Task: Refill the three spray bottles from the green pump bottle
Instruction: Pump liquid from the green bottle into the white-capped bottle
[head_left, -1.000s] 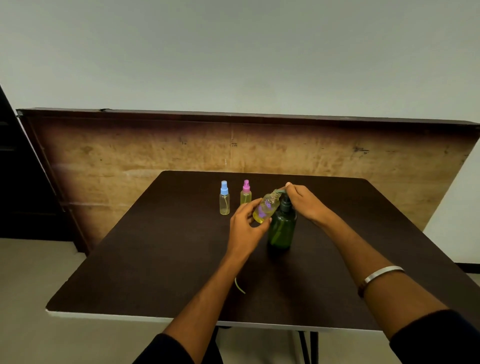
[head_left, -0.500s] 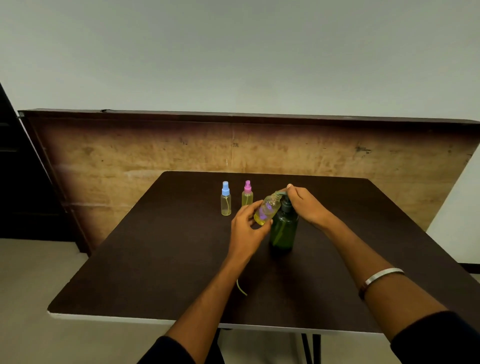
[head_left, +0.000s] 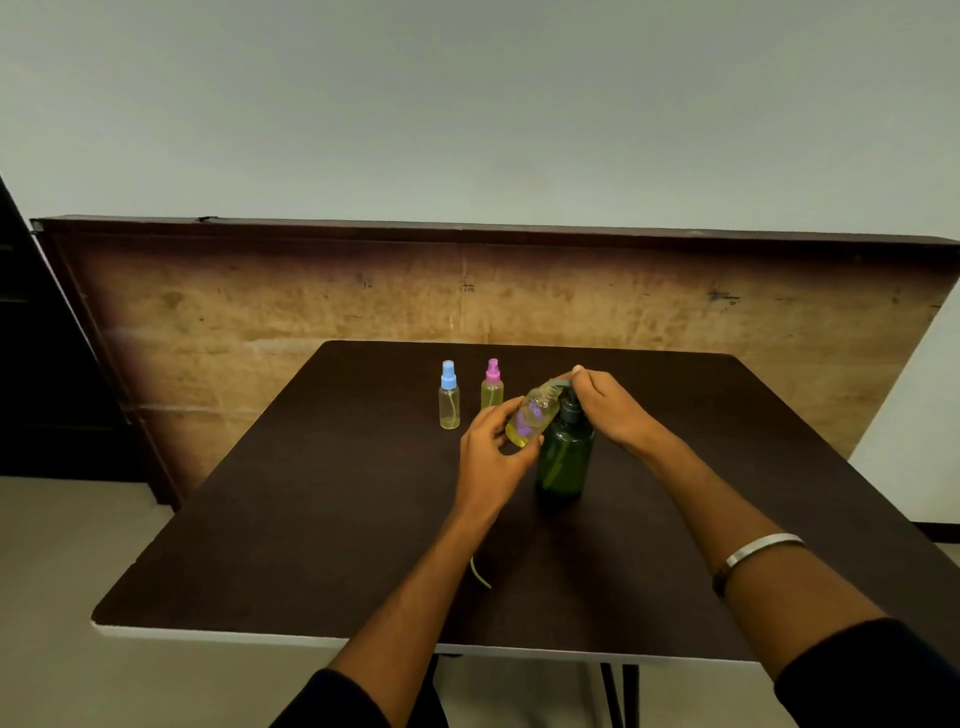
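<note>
The green pump bottle (head_left: 565, 460) stands upright near the middle of the dark table (head_left: 311, 509). My right hand (head_left: 608, 408) grips its pump head from above, fingers curled over the spout. My left hand (head_left: 493, 447) holds an uncapped clear spray bottle (head_left: 532, 418) tilted, its open neck up against the pump spout; yellowish liquid sits in its lower end. Two more spray bottles stand upright behind to the left: one with a blue cap (head_left: 449, 396) and one with a pink cap (head_left: 492, 385).
A thin pale dip tube (head_left: 479, 574) lies on the table just right of my left forearm. A wooden board (head_left: 260, 312) leans against the wall behind the table. The table's white front edge (head_left: 218, 635) is near me.
Both hands and the tilted bottle stay at the pump. My right hand's fingers sit slightly higher on the pump head than a second ago.
</note>
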